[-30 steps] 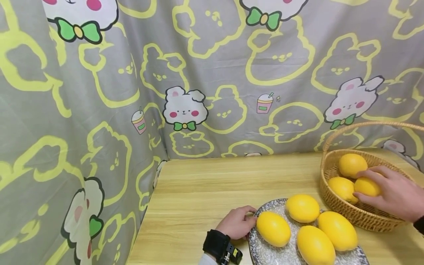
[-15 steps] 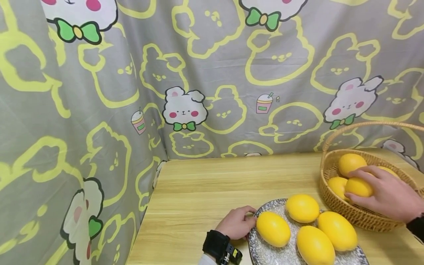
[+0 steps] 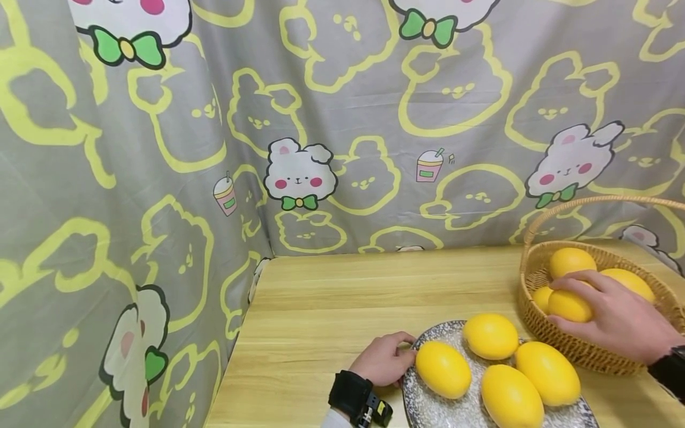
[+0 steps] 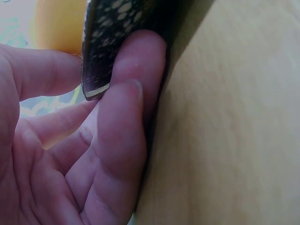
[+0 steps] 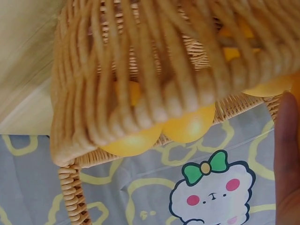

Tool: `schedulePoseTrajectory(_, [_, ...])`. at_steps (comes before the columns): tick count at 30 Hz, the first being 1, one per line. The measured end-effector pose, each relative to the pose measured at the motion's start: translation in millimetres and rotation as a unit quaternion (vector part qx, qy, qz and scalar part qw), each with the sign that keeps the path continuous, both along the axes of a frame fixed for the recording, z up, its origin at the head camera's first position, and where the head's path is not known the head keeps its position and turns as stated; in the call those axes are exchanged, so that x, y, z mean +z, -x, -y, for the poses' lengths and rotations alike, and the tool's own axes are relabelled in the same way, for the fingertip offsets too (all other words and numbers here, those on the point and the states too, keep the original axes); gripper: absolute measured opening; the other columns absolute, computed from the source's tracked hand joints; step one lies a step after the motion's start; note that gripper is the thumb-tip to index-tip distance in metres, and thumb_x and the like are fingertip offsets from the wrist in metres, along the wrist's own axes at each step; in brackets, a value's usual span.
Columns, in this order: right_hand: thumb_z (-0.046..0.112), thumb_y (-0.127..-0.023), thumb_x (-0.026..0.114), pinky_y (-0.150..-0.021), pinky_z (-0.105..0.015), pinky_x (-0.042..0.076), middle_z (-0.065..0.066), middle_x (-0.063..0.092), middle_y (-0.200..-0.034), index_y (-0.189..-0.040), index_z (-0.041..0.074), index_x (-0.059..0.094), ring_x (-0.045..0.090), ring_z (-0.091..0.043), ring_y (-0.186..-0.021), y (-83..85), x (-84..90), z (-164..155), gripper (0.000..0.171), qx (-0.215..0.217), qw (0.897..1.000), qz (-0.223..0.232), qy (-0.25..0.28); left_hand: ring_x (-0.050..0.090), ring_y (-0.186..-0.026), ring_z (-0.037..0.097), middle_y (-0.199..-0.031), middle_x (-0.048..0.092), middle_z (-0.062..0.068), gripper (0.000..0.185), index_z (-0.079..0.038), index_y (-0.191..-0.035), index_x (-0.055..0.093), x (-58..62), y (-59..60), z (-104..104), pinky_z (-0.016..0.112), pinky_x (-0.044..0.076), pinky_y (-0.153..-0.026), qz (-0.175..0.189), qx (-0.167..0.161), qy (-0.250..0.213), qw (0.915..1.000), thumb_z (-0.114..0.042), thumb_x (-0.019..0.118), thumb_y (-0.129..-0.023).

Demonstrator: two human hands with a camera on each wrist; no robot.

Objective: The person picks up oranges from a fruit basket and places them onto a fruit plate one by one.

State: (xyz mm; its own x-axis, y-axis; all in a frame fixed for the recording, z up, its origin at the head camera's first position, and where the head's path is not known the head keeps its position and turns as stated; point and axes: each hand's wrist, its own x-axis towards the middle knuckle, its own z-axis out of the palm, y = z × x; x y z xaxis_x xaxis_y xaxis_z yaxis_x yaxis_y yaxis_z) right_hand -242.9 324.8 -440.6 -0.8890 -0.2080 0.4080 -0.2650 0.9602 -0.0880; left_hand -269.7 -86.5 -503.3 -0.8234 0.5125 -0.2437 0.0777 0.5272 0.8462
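A grey curtain (image 3: 332, 119) printed with rabbits and yellow outlines hangs behind and to the left of a pale wooden tabletop (image 3: 342, 297). At the right end of the tabletop stands a woven basket (image 3: 583, 351) with an arched handle, holding several yellow lemons. Near the front edge lies a speckled grey plate (image 3: 428, 410) carrying four more lemons, just beside the basket. The right hand (image 3: 615, 318) reaches into the basket, its fingers curled round one lemon (image 3: 568, 304) that sits above the basket's near wall. The left hand (image 3: 384, 359) rests on the tabletop at the plate's left side; the left wrist view shows its thumb and fingers pinching the plate's rim (image 4: 96, 70). A black band (image 3: 349, 393) wraps the left wrist.
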Motion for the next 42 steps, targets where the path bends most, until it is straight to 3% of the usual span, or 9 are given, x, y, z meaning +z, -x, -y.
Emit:
schedulePoseTrajectory(6, [0.04,-0.076,0.09,-0.076,-0.055,0.053,-0.017,0.059,-0.124,-0.12,0.015,0.067,0.059,-0.041,-0.102,-3.6,4.6,9.0,0.056,0.003,1.0,0.003,0.003,0.053,-0.044,0.012,-0.054,0.054,-0.006,0.036,-0.023,-0.137,0.065,-0.2,-0.4,-0.6,0.025,0.044,-0.048,-0.002,0.003,-0.002,1.0,-0.034,0.059,-0.103])
schedulePoseTrajectory(13, [0.037,-0.067,0.095,-0.071,-0.053,0.054,-0.011,0.063,-0.117,-0.114,0.018,0.069,0.063,-0.035,-0.095,-4.0,9.3,20.9,0.057,0.043,0.998,-0.04,-0.004,0.053,-0.043,0.011,-0.053,0.053,-0.006,0.036,-0.02,-0.137,0.065,0.9,-1.0,-0.8,0.024,0.044,-0.046,0.0,0.004,-0.002,1.0,-0.032,0.059,-0.103])
schedulePoseTrajectory(21, [0.04,-0.057,0.099,-0.07,-0.042,0.053,0.0,0.066,-0.109,-0.108,0.023,0.073,0.065,-0.026,-0.089,-0.5,13.7,33.2,0.06,0.065,0.995,-0.074,-0.008,0.053,-0.044,0.012,-0.054,0.054,-0.005,0.035,-0.02,-0.136,0.065,2.5,-1.1,-0.5,0.024,0.043,-0.047,0.002,0.002,-0.004,1.0,-0.032,0.059,-0.103])
schedulePoseTrajectory(30, [0.046,-0.066,0.096,-0.07,-0.043,0.055,-0.001,0.064,-0.119,-0.113,0.029,0.07,0.065,-0.026,-0.097,-3.6,14.9,51.2,0.056,0.074,0.996,-0.049,-0.005,0.052,-0.044,0.012,-0.055,0.055,-0.005,0.035,-0.02,-0.136,0.065,2.1,-1.0,0.2,0.024,0.044,-0.047,0.004,0.001,-0.006,1.0,-0.032,0.059,-0.104])
schedulePoseTrajectory(37, [0.044,-0.064,0.097,-0.069,-0.035,0.054,0.004,0.063,-0.118,-0.114,0.029,0.07,0.061,-0.021,-0.097,-2.8,13.6,61.7,0.059,0.103,0.993,-0.067,-0.002,0.052,-0.043,0.012,-0.054,0.054,-0.006,0.034,-0.021,-0.135,0.065,1.1,-0.5,-0.2,0.025,0.044,-0.047,0.002,0.003,-0.006,1.0,-0.032,0.06,-0.103])
schedulePoseTrajectory(42, [0.039,-0.06,0.099,-0.078,-0.02,0.048,0.009,0.063,-0.116,-0.112,0.03,0.071,0.059,-0.013,-0.098,-1.7,11.0,68.0,0.06,0.118,0.99,-0.081,0.003,0.053,-0.043,0.012,-0.054,0.054,-0.006,0.034,-0.022,-0.134,0.066,0.2,0.1,-0.9,0.025,0.044,-0.047,-0.001,0.006,-0.005,1.0,-0.033,0.06,-0.103])
